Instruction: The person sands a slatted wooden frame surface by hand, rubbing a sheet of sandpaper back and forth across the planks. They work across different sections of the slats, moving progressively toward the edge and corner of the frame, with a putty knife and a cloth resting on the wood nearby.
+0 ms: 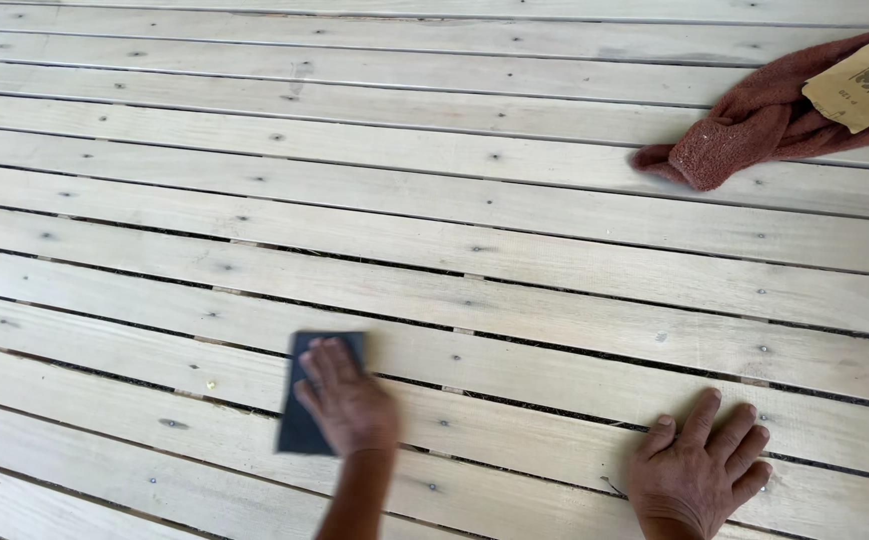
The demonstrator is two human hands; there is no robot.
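Observation:
My left hand point(347, 403) presses down on a dark rectangular sanding sheet point(299, 420) that lies on pale wooden planks point(474, 290), low and left of centre. Its fingers cover the sheet's right half and look slightly blurred. My right hand point(699, 470) lies flat on the planks at the lower right, palm down with fingers spread, and holds nothing. About a hand's length of bare wood separates the two hands.
A reddish-brown cloth point(754, 125) lies bunched at the upper right, with a tan square of sandpaper point(864, 82) on top of it. The planks run left to right, with dark narrow gaps and small nail heads between them.

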